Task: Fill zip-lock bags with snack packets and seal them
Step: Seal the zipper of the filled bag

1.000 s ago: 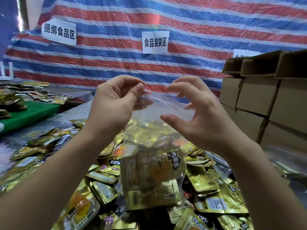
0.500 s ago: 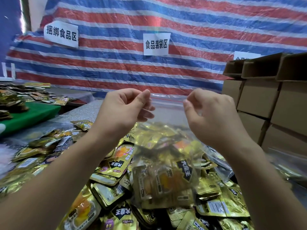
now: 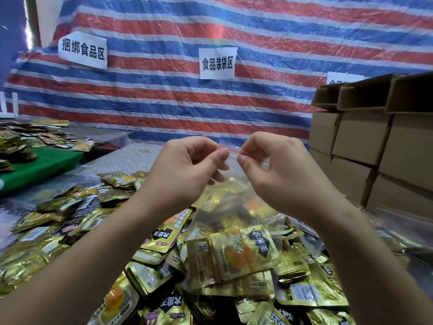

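so from the head view, i have the zip-lock bag [image 3: 234, 233] hanging above the packet pile [image 3: 98, 231] on the bench [image 3: 131, 156], mouth up and long axis vertical, so the snack packets [image 3: 236, 254] settle low and clear of the seal. left hand [image 3: 187, 170] and right hand [image 3: 278, 174] each pinch the red zip strip [image 3: 234, 150], close together near its middle, probably to press it shut.

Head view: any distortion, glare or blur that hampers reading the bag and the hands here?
Head view: wide-angle bending curves the boxes and tarp; sheen on the tarp and gold packets; the clear bag is faint, its red strip thin; left hand and right hand sharp, evenly lit.
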